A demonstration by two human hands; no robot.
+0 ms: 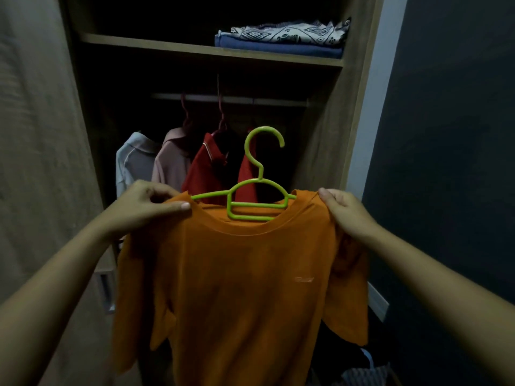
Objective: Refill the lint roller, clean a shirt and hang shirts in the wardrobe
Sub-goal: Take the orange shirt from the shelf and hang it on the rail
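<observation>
An orange T-shirt (239, 288) hangs in front of me on a lime-green plastic hanger (259, 188), whose hook stands upright above the collar. My left hand (147, 207) pinches the shirt's left shoulder over the hanger arm. At the other shoulder, my right hand (345, 210) grips the cloth. Behind the shirt is the open wardrobe with its rail (273, 100). On the rail hang a pale blue shirt (133, 162), a pink shirt (172, 162) and a red shirt (206, 174).
A shelf (195, 50) above the rail carries folded blue and patterned cloths (281, 37). The wardrobe door (36, 135) stands at the left and a dark wall (446, 135) at the right. Rail space shows to the right of the red shirt. Clothes lie low at right.
</observation>
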